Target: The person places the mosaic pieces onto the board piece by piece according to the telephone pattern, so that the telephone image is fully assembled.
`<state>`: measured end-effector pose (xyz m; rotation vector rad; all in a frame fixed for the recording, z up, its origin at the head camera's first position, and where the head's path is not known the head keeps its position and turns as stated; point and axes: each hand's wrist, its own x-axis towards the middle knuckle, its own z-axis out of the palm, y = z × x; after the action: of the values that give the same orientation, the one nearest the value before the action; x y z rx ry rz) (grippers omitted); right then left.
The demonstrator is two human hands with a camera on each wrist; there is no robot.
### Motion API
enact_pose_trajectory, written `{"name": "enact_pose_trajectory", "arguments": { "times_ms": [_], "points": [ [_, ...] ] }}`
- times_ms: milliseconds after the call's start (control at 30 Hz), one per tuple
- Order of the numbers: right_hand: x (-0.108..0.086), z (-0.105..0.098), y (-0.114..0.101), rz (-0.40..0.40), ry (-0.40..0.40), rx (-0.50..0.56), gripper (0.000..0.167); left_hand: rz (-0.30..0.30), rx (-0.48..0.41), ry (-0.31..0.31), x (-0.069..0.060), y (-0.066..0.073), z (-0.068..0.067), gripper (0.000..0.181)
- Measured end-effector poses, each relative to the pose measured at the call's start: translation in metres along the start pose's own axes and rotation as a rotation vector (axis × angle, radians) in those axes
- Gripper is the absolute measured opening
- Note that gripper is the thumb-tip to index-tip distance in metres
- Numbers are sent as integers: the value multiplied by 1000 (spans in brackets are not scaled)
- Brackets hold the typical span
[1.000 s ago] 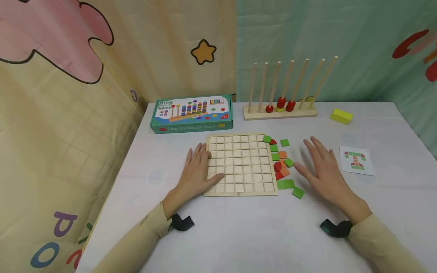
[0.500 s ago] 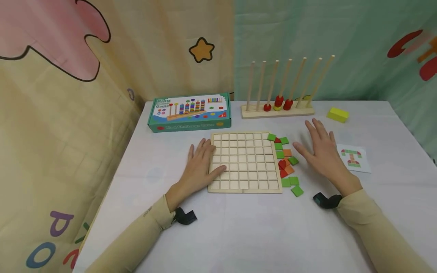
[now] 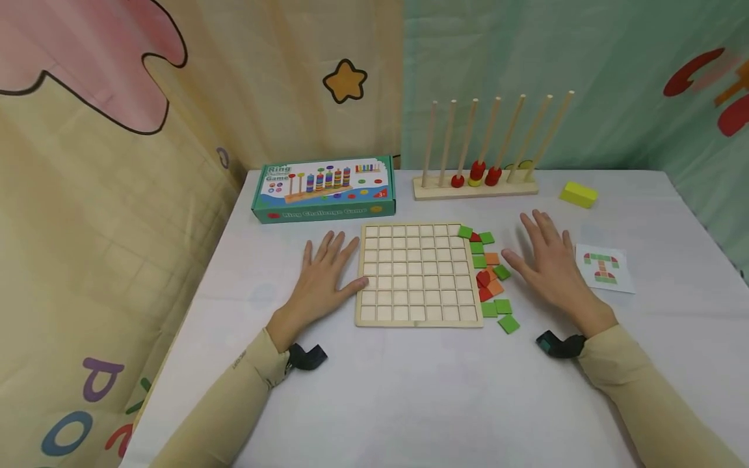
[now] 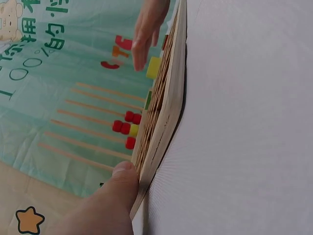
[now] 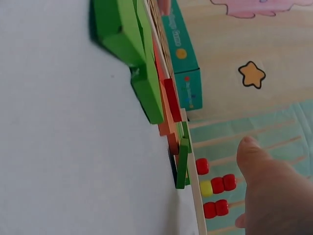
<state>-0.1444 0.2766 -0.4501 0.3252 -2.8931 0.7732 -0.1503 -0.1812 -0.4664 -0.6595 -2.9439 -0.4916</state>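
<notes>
A wooden grid board (image 3: 415, 277) with rows of square cells lies flat on the table. My left hand (image 3: 320, 276) is spread beside its left edge, with the thumb tip over that rim; in the left wrist view the thumb (image 4: 122, 181) is at the board's edge. Small tiles crowd along the right edge, among them green tiles (image 3: 508, 324), orange tiles (image 3: 492, 259) and red tiles (image 3: 485, 294). One green tile (image 3: 465, 231) overlaps the top right corner. My right hand (image 3: 550, 270) holds nothing, its fingers extended, to the right of the tiles.
A printed card (image 3: 621, 279) with a coloured pattern lies right of my right hand. At the back stand a green game box (image 3: 324, 211), a peg rack (image 3: 433, 192) with red and yellow beads, and a yellow block (image 3: 578, 194). Curtains border the table.
The board has slid slightly right along with the tiles. My left hand has since drawn back left, off most of the board. My right hand has moved away from the tiles.
</notes>
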Motion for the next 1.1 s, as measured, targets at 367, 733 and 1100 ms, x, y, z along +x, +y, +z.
{"name": "enact_pose_trajectory", "arguments": {
  "times_ms": [367, 733, 1100],
  "points": [
    [13, -1, -13, -3, -91, 28, 80, 14, 30, -51, -1, 0, -1, 83],
    [62, 7, -52, -75, -180, 11, 55, -21, 28, -82, -1, 0, -3, 83],
    [75, 15, -63, -93, -164, -18, 30, -17, 24, -85, 0, 2, -2, 83]
  ]
}}
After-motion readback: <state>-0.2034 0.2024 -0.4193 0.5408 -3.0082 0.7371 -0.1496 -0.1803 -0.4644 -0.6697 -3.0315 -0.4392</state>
